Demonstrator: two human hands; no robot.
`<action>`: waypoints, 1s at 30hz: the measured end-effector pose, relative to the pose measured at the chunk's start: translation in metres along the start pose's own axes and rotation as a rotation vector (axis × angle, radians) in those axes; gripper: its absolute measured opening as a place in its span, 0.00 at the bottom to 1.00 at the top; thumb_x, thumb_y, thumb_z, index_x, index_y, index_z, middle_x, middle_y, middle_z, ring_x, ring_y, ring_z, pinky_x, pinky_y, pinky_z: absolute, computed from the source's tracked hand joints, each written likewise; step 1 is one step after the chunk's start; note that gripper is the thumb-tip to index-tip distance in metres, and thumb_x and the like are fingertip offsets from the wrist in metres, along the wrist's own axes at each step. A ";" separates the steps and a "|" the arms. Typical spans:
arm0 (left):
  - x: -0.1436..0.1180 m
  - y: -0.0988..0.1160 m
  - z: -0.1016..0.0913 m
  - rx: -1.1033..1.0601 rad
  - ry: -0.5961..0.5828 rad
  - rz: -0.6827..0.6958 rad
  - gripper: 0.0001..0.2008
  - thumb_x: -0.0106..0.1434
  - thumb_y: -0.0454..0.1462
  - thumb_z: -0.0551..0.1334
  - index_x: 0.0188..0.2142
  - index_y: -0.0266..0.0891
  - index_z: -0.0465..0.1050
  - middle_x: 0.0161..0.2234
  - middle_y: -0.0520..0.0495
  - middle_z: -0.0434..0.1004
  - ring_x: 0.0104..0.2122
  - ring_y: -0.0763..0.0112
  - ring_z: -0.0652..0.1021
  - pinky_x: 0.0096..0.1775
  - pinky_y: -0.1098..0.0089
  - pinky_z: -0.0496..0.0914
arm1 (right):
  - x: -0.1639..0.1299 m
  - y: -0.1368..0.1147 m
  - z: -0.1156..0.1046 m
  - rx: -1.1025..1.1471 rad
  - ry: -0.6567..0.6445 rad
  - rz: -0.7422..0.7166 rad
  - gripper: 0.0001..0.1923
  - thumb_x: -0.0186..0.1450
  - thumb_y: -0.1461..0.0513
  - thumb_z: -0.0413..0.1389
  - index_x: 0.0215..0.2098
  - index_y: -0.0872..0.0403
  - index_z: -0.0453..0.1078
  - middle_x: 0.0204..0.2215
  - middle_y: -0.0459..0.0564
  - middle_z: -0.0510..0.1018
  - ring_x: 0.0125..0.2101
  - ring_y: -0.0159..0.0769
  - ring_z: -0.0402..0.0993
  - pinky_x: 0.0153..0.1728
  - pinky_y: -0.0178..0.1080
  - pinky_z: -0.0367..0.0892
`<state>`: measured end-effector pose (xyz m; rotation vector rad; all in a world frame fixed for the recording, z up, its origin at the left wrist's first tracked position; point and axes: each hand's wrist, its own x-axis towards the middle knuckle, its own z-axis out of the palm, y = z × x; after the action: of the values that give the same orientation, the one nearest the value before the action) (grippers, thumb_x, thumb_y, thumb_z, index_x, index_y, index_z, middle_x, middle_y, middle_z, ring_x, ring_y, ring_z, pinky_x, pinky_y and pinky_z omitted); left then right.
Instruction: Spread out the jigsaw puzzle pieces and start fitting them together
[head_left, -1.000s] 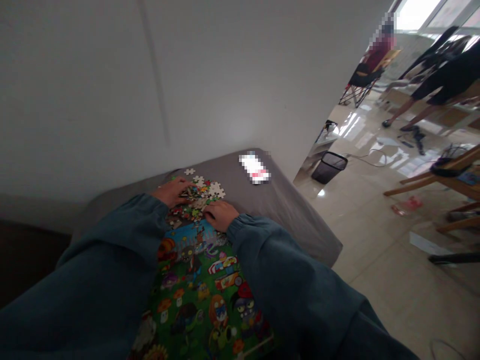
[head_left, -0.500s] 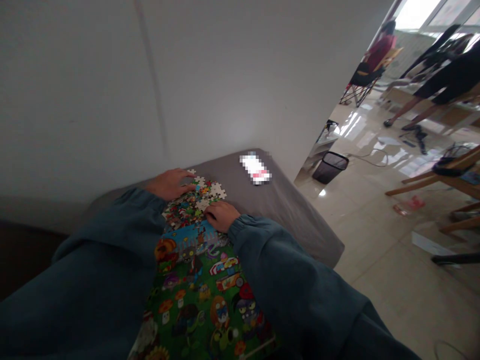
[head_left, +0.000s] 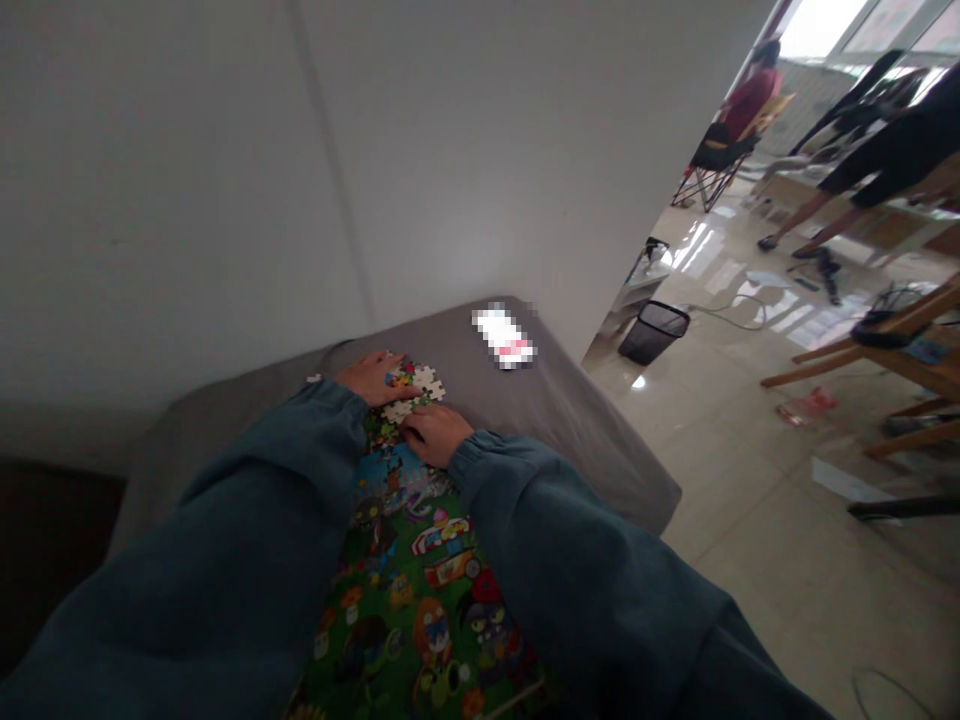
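Observation:
Loose jigsaw puzzle pieces (head_left: 426,382), some printed side up and others pale side up, lie in a heap at the far end of a colourful cartoon picture sheet (head_left: 416,575). My left hand (head_left: 373,379) rests over the heap's left side, fingers stretched out and covering part of it. At the heap's near right edge, my right hand (head_left: 441,436) has its fingers curled in against the pieces. Whatever may be between those fingertips is hidden. Both forearms frame the sheet and cover its sides.
A phone-like object with a blurred bright screen (head_left: 504,337) lies on the grey cloth-covered table (head_left: 585,420). A white wall (head_left: 450,150) rises behind. On the floor to the right are a black wastebasket (head_left: 654,332), cables and a wooden chair (head_left: 907,330). People are farther back.
My left hand has moved right, from the heap's left edge onto the pieces, covering more of them. My right hand stays nearly in place. The view has shifted slightly.

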<state>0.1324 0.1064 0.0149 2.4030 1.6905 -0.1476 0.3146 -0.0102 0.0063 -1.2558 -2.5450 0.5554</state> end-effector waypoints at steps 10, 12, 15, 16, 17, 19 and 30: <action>-0.022 -0.002 -0.012 -0.070 0.048 0.087 0.33 0.60 0.59 0.58 0.60 0.52 0.72 0.56 0.47 0.78 0.56 0.52 0.75 0.59 0.58 0.66 | -0.001 0.000 0.000 0.027 0.027 -0.001 0.13 0.73 0.63 0.52 0.49 0.55 0.77 0.49 0.55 0.81 0.49 0.42 0.75 0.53 0.42 0.67; -0.028 -0.008 -0.019 -0.083 0.052 0.110 0.33 0.62 0.58 0.56 0.62 0.50 0.71 0.57 0.46 0.78 0.56 0.53 0.76 0.58 0.58 0.67 | -0.001 0.003 0.000 0.036 0.051 0.007 0.14 0.73 0.64 0.51 0.50 0.54 0.76 0.49 0.54 0.80 0.50 0.41 0.74 0.55 0.42 0.65; -0.040 -0.026 -0.030 -0.094 0.052 0.140 0.36 0.62 0.60 0.55 0.63 0.45 0.70 0.59 0.43 0.76 0.57 0.52 0.74 0.60 0.57 0.65 | -0.002 0.011 -0.003 0.039 0.164 0.077 0.17 0.73 0.63 0.50 0.57 0.55 0.72 0.54 0.55 0.77 0.56 0.44 0.68 0.59 0.46 0.61; -0.045 -0.034 -0.032 -0.090 0.049 0.142 0.37 0.61 0.61 0.55 0.62 0.45 0.70 0.60 0.42 0.76 0.59 0.51 0.73 0.61 0.56 0.64 | -0.002 0.014 -0.003 0.037 0.216 0.120 0.20 0.72 0.61 0.52 0.60 0.55 0.70 0.56 0.56 0.75 0.57 0.47 0.65 0.60 0.48 0.61; -0.049 -0.042 -0.033 -0.080 0.048 0.132 0.38 0.60 0.62 0.57 0.62 0.46 0.71 0.61 0.42 0.74 0.60 0.49 0.72 0.62 0.54 0.62 | -0.002 0.018 -0.003 0.034 0.263 0.169 0.23 0.71 0.58 0.54 0.63 0.55 0.67 0.57 0.57 0.74 0.58 0.50 0.63 0.60 0.50 0.60; -0.059 -0.058 -0.032 -0.048 0.045 0.074 0.42 0.56 0.63 0.61 0.64 0.46 0.69 0.65 0.39 0.69 0.65 0.43 0.66 0.64 0.49 0.59 | -0.002 0.026 -0.002 0.027 0.315 0.270 0.32 0.68 0.52 0.58 0.67 0.57 0.63 0.59 0.61 0.71 0.59 0.55 0.61 0.59 0.53 0.60; -0.078 -0.052 0.004 -0.075 -0.068 -0.022 0.69 0.39 0.65 0.70 0.75 0.46 0.45 0.71 0.33 0.57 0.69 0.36 0.59 0.65 0.46 0.55 | 0.012 0.028 0.008 0.242 0.201 0.266 0.28 0.72 0.61 0.53 0.68 0.61 0.60 0.55 0.61 0.77 0.54 0.45 0.71 0.59 0.45 0.63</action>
<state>0.0571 0.0510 0.0205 2.2995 1.6621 -0.1645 0.3239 0.0131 -0.0121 -1.4839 -2.0918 0.7267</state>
